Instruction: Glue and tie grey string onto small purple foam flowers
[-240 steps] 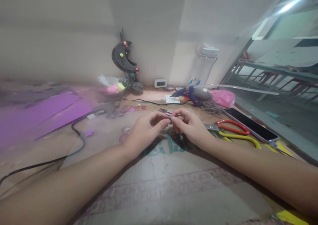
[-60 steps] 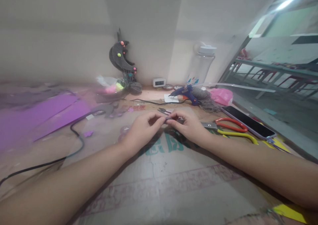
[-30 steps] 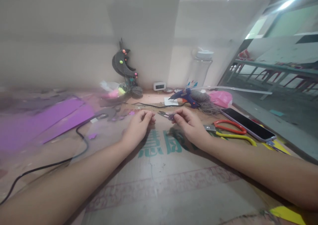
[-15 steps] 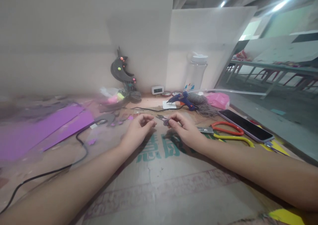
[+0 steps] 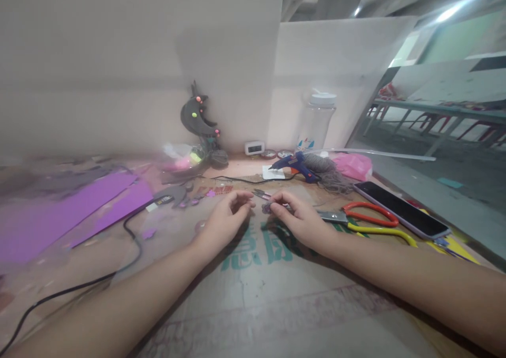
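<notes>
My right hand (image 5: 300, 218) pinches a small grey-purple piece (image 5: 266, 208), perhaps yarn, between thumb and fingertips. Facing it across a narrow gap is my left hand (image 5: 231, 213), its fingers curled and thumb tip close to the forefinger. Whether a thin strand lies in that pinch is too blurred to make out. Just beyond the fingertips lies a small pointed metal tool (image 5: 261, 194), partly hidden by my right hand. Scissors (image 5: 334, 217) with one red and one yellow handle rest beside my right wrist.
Behind my hands lie a blue glue gun (image 5: 292, 162) and grey yarn (image 5: 320, 165). A phone (image 5: 401, 210) is at right, purple sheets (image 5: 75, 200) at left. A black cable (image 5: 79, 282) crosses the left side. A clear bottle (image 5: 316, 121) and crescent ornament (image 5: 193, 116) stand behind.
The view has shifted slightly, so the scene sits lower and farther right. Both hands have come a little nearer to me. The grey-purple piece stays in my right hand.
</notes>
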Demonstrator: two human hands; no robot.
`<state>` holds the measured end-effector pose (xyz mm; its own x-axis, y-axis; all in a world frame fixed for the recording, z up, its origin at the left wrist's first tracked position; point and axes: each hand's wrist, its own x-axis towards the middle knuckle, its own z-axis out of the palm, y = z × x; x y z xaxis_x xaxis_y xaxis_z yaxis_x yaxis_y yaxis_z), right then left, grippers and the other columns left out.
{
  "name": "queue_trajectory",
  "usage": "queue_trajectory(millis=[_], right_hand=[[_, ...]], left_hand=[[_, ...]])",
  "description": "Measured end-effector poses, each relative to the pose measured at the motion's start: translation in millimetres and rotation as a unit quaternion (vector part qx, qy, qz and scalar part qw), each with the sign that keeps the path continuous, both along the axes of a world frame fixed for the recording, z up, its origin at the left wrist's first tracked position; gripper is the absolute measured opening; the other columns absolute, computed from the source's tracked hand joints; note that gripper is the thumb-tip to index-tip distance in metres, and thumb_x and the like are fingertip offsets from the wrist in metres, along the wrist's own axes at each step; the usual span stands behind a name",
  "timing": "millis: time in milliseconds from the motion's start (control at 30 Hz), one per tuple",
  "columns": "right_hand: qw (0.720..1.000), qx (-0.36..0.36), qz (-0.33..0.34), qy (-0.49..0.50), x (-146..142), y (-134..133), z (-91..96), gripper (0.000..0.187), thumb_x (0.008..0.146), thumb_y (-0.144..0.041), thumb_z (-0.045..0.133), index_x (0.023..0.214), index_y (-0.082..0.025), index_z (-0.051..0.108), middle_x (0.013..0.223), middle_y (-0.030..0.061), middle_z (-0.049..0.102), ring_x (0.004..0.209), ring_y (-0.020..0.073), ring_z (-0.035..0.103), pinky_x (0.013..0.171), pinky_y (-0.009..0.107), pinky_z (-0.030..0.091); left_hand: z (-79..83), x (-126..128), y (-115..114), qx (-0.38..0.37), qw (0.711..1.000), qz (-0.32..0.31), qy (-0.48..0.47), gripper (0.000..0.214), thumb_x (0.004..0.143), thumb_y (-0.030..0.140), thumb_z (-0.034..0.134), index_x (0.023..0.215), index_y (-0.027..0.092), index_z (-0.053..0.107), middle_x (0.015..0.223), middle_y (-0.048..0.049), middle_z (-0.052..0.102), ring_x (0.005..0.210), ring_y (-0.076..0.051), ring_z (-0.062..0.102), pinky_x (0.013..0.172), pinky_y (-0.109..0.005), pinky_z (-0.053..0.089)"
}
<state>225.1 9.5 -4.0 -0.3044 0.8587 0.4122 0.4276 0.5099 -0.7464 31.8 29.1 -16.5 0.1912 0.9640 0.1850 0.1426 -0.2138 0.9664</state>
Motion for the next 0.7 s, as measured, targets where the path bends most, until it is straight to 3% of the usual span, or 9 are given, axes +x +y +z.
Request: queue_trajectory(millis=[700], right_hand=[[0.999,0.022,0.019,-0.022,-0.2,0.8,-0.9,0.012,0.093,-0.028,0.048,0.089,-0.020,0.057,0.081,0.0011,0.062,0.077,0.0153,0.058,0.071,0.029,0.044]], left_hand=[[4.7,-1.1,-6.3,0.025,0.995,-0.039,0.083,0.024,0.084,0.025,0.054,0.106,0.015,0.059,0.081,-0.0030,0.065,0.075,-0.016,0.061,0.070,-0.028,0.047]])
